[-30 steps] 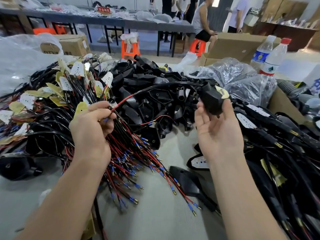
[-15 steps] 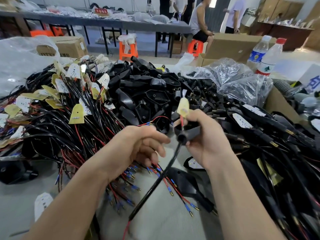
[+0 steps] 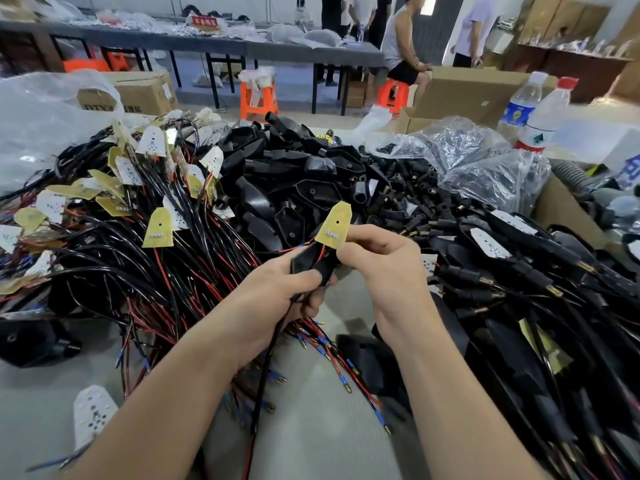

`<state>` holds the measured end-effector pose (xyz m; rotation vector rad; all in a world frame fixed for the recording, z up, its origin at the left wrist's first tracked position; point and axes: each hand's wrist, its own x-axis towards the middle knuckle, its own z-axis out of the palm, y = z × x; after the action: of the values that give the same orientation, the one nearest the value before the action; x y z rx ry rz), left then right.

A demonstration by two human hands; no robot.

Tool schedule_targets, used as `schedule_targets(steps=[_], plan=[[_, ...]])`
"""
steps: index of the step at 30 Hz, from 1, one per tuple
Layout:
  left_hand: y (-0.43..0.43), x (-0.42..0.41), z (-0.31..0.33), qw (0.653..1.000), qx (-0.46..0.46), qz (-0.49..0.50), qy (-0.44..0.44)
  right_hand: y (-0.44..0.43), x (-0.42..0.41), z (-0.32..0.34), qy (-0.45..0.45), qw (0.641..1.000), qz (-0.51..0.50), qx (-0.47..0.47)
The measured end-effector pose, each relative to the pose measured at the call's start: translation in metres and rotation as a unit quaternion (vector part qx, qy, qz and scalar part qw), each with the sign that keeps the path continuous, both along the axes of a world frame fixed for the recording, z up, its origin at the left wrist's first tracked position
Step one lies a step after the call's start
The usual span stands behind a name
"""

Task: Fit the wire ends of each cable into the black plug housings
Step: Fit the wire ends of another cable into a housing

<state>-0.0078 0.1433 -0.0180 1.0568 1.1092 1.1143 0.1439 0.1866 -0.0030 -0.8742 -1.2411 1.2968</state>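
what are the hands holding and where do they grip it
Both hold one black plug housing: the left hand grips its lower end, where the cable leaves; the right hand pinches its upper end, by the yellow board.

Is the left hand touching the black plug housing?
Touching. Head view: the left hand grips the black plug housing, thumb flat on it; the right hand pinches the yellow circuit board above.

"DTY" on cardboard box (image 3: 138,93), red sign (image 3: 205,21) chars illegible

Head-worn view, forward and down, close over the hands (image 3: 332,282)
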Motion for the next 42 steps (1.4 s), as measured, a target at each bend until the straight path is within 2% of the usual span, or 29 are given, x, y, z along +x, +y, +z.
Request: schedule_targets(steps=[4, 7, 13, 15, 19, 21, 24, 27, 30, 33, 37, 39, 42], plan=[[0.001, 0.006, -0.004, 0.999, 0.033, 0.019, 0.026, 0.0, -0.003, 0.001, -0.012, 0.999, 0.004, 0.047], [0.003, 0.006, -0.007, 1.0, 0.023, 0.012, 0.006, 0.003, 0.002, 0.004, -0.009, 0.996, 0.043, 0.081], [0.005, 0.002, -0.009, 0.999, 0.013, 0.007, 0.052, 0.011, 0.019, 0.006, -0.151, 0.964, 0.137, 0.17], [0.005, 0.001, -0.009, 0.998, 0.017, -0.004, 0.065, 0.01, 0.018, 0.005, -0.165, 0.965, 0.102, 0.179], [0.003, 0.001, -0.007, 0.998, 0.012, -0.006, 0.064, 0.008, 0.02, 0.005, -0.169, 0.972, -0.051, 0.158], [0.002, 0.002, -0.005, 1.0, -0.023, 0.009, -0.009, 0.006, 0.022, 0.008, -0.175, 0.97, -0.072, 0.156], [0.005, 0.0, -0.002, 0.987, -0.05, 0.059, -0.14, 0.003, 0.019, 0.01, -0.169, 0.975, -0.046, 0.134], [0.005, 0.001, 0.001, 0.977, -0.032, 0.097, -0.185, 0.001, 0.018, 0.008, -0.212, 0.965, -0.063, 0.144], [0.005, 0.002, 0.002, 0.977, -0.025, 0.11, -0.181, 0.0, 0.019, 0.011, -0.237, 0.955, -0.08, 0.158], [0.004, 0.001, 0.002, 0.989, 0.013, 0.094, -0.111, 0.002, 0.019, 0.011, -0.293, 0.931, -0.104, 0.193], [0.003, -0.002, 0.0, 0.998, 0.048, 0.023, -0.046, 0.002, 0.018, 0.011, -0.303, 0.932, -0.052, 0.193], [0.001, -0.003, 0.0, 0.998, 0.03, -0.012, -0.055, 0.002, 0.016, 0.009, -0.294, 0.932, -0.079, 0.198], [-0.002, -0.002, 0.0, 0.992, -0.018, -0.041, -0.114, 0.0, 0.01, 0.007, -0.23, 0.94, -0.148, 0.203]])
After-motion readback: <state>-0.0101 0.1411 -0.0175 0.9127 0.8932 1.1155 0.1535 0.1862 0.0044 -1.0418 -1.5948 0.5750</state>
